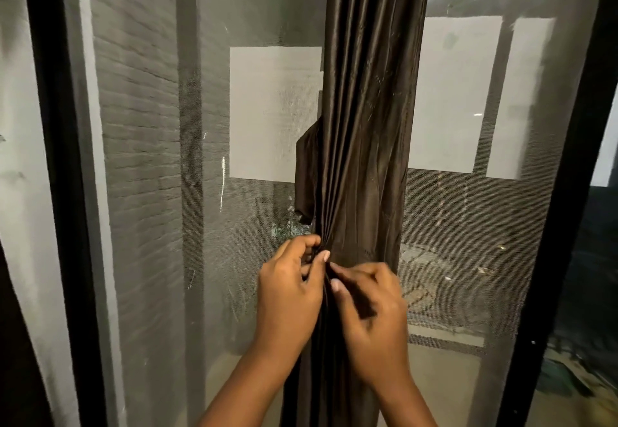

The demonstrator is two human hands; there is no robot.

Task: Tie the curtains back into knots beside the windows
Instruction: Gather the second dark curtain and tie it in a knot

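A dark brown satin curtain point(368, 109) hangs in one gathered bunch down the middle of the window. Its pleats narrow to a tight point at hand height. My left hand point(289, 293) pinches the folds there from the left, thumb and fingers closed on the cloth. My right hand point(369, 306) grips the same bunch just below and to the right, fingertips touching the left hand's. A loose flap of the curtain point(306, 172) sticks out on the left, above the hands. Below the hands the cloth drops between my forearms.
Behind the curtain is a mesh-screened window point(150, 159) with a black frame post at left point(60, 159) and another at right point(575, 192). A brick wall and pale panels show through the mesh outside.
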